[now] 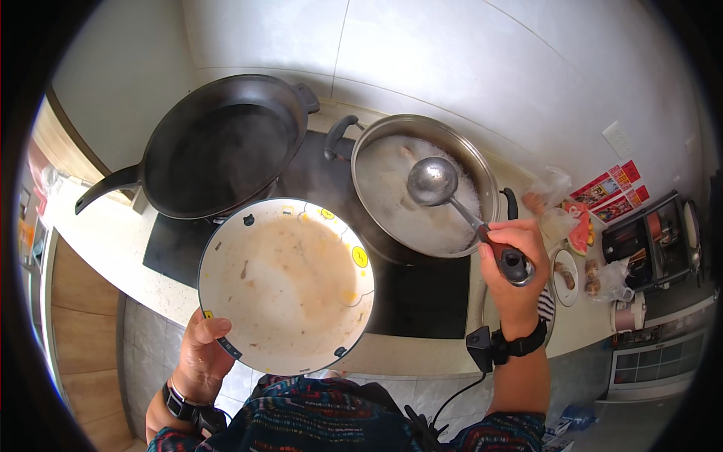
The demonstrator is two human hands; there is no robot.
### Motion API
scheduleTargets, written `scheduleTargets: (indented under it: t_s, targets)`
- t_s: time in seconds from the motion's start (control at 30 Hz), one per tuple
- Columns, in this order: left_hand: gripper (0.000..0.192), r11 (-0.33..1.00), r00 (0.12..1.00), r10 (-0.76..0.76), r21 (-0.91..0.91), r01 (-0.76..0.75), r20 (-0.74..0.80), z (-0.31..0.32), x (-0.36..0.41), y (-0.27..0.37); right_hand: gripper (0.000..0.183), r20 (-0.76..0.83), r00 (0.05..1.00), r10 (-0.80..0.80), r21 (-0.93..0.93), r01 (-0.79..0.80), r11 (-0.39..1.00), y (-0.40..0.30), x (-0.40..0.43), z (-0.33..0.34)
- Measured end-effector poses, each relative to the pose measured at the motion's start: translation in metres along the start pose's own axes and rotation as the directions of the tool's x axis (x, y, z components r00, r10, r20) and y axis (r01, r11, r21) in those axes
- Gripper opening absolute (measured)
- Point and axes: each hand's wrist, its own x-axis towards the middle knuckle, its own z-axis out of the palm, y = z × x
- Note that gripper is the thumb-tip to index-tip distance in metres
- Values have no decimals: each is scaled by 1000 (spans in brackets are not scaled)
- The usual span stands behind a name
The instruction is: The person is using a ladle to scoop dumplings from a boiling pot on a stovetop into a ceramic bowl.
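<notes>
My left hand [206, 347] grips the lower left rim of a white plate [282, 282] with bear and yellow chick prints. A thin brownish liquid and small bits lie in the plate, which is held in front of the cooktop [423, 299]. In my right hand [517, 271] is the dark handle of a metal ladle [433, 181]. The ladle's rounded underside faces up over a stainless steel pot [415, 121]. Cloudy, foamy liquid [390, 186] fills much of that pot, with pale pieces partly visible in it.
A black frying pan [226, 152] sits on the left of the cooktop, its handle pointing left. Right of the pot are plastic bags [556, 223], a watermelon piece [579, 229], a small plate [565, 294] and a black rack [649, 243]. A tiled wall [418, 51] rises behind.
</notes>
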Motion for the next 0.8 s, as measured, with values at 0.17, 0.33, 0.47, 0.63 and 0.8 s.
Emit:
scheduleTargets:
  t_s: [0.17, 0.33, 0.47, 0.63, 0.8]
  targets:
    - [69, 1000, 1000, 1, -13, -1, 8, -1, 0, 0, 28, -40, 985, 170, 112, -164, 980, 0, -4, 3]
    - [67, 1000, 1000, 18, 1, -18, -11, -1, -1, -1, 25, -86, 969, 231, 202, -210, 957, 6, -1, 13]
    - [66, 1000, 1000, 18, 15, -18, -22, 3, -2, 1, 25, -107, 967, 229, 218, -202, 955, 11, 3, 17]
    - [66, 999, 999, 30, 12, -30, -30, 1, -3, 0, 26, -103, 965, 239, 297, -200, 934, 7, 7, 28]
    - [73, 1000, 1000, 21, -9, -21, -15, -2, -4, 1, 26, -99, 962, 256, 364, -204, 909, 4, 6, 33]
